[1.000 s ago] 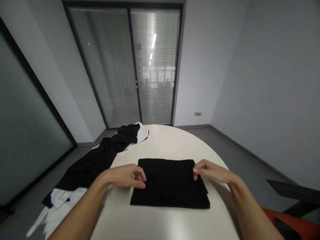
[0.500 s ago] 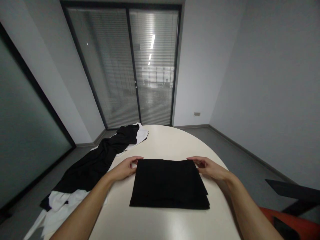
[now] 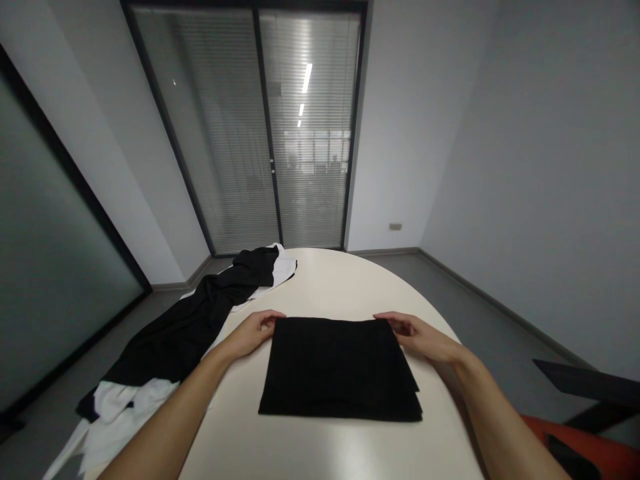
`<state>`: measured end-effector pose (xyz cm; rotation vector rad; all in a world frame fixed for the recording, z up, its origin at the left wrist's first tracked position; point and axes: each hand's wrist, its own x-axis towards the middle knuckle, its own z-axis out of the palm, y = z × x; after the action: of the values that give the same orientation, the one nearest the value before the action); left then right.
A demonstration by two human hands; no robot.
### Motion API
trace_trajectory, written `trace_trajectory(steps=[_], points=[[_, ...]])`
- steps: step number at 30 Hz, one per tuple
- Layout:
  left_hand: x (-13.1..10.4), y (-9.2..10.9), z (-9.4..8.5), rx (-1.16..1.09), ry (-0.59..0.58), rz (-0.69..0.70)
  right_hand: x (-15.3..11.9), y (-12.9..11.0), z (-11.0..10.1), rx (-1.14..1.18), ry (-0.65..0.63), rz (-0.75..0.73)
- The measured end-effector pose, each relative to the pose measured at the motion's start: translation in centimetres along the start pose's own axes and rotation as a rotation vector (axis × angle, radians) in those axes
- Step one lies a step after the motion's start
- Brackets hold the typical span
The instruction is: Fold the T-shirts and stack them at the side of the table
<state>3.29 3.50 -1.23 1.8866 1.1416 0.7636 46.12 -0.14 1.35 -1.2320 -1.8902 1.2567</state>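
A black cloth [image 3: 340, 370], folded into a flat rectangle, lies on the pale table in front of me. At its far left corner, my left hand [image 3: 255, 332] has curled fingers closed on the edge. My right hand [image 3: 413, 333] grips the far right corner in much the same way, index finger along the top edge and thumb below. The layers do not quite line up at the near right corner, where a lower one sticks out. How much fabric sits between my fingertips is partly hidden.
Along the table's left side stretches a heap of black and white garments [image 3: 200, 320], partly hanging over the edge. The cream table [image 3: 350, 280] has a rounded far end. A red and black chair [image 3: 575, 440] stands at lower right. Glass doors [image 3: 305, 133] with blinds are beyond.
The folded cloth stays nearly in place. My left hand's fingers have drawn slightly closer together at the corner; the right hand looks unchanged. The view has shifted a little.
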Motion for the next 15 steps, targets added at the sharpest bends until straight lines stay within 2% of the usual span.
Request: trace_trajectory(steps=[4, 12, 15], points=[[0.12, 0.35, 0.22, -0.032, 0.001, 0.002, 0.16, 0.21, -0.04, 0.000, 0.010, -0.005], [0.63, -0.30, 0.68, -0.090, 0.030, -0.003, 0.64, 0.17, -0.09, -0.034, 0.066, -0.069], [0.59, -0.30, 0.64, -0.084, 0.012, -0.007, 0.34, -0.10, -0.07, -0.012, 0.046, -0.067]])
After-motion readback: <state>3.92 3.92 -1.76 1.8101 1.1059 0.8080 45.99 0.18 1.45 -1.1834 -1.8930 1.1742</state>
